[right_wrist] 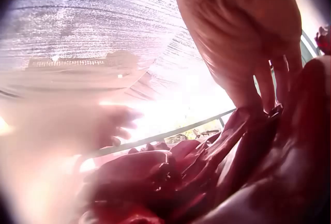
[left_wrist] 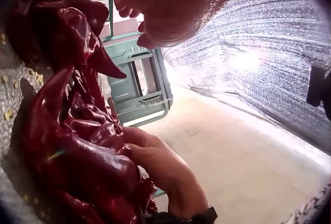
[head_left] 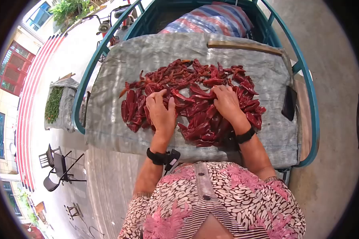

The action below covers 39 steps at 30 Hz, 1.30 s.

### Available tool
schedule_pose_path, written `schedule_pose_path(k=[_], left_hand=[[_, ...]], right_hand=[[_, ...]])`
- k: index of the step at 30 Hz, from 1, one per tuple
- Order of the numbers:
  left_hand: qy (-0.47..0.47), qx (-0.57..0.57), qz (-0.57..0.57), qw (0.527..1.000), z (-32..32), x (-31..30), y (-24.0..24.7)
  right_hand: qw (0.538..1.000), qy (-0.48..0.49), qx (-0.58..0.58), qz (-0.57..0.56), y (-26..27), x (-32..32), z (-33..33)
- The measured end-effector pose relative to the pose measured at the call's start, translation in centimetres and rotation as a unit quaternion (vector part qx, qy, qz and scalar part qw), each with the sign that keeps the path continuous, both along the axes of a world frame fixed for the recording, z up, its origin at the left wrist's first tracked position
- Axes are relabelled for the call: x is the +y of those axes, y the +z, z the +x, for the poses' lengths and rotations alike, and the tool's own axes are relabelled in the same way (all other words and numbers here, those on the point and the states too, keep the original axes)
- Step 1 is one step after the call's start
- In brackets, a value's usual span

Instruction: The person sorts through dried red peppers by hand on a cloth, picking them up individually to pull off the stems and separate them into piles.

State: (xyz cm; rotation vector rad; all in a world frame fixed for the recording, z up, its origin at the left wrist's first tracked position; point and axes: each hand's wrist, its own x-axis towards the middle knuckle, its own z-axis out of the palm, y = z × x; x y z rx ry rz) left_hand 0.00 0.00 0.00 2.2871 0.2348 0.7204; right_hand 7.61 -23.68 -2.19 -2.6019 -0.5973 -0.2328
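Dried red peppers [head_left: 199, 119] lie in a wide heap on a grey woven sheet [head_left: 107, 115]. Over the heap's left part is my left hand [head_left: 161, 113], fingers spread and slightly bent, touching peppers. In the left wrist view that hand [left_wrist: 176, 7] is above glossy peppers [left_wrist: 77, 157], with none visible in its grasp. My right hand [head_left: 228, 104] rests among peppers right of centre. The right wrist view shows it [right_wrist: 243, 38] with fairly straight fingers pointing down and the thumb against a pepper [right_wrist: 222, 149]; whether it pinches one is unclear.
A dark phone [head_left: 289, 103] lies on the sheet's right side, and a wooden strip [head_left: 245, 47] along its far edge. Teal rails [head_left: 307, 87] surround the cart bed, where a striped bag [head_left: 211, 20] sits. Chairs [head_left: 60, 167] stand on the ground at left.
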Motion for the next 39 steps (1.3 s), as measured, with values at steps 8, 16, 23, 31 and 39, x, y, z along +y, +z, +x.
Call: schedule_pose_path(k=[8,16,23,31,39], left_hand=[[-0.133,-0.081,0.109,0.982,-1.4,-2.6,0.1],[-0.255,0.016,0.168,0.952,-2.6,-2.8,-0.6],[0.007,0.01,0.123,0.992,-1.7,-0.5,0.0],[-0.074,-0.015,0.196,0.978,-3.1,-2.0,-2.4],[-0.196,-0.016,0.164,0.967,-2.5,-1.8,-5.5]], right_hand=[[0.995,0.004,0.01,0.095,4.6,0.0,-2.0],[0.915,0.068,0.235,0.322,6.1,1.6,-5.5],[0.994,0.05,-0.01,0.097,2.4,2.3,-1.4],[0.995,0.052,0.081,0.005,0.8,5.4,0.6],[0.976,0.098,0.177,0.083,-1.1,5.7,2.1]])
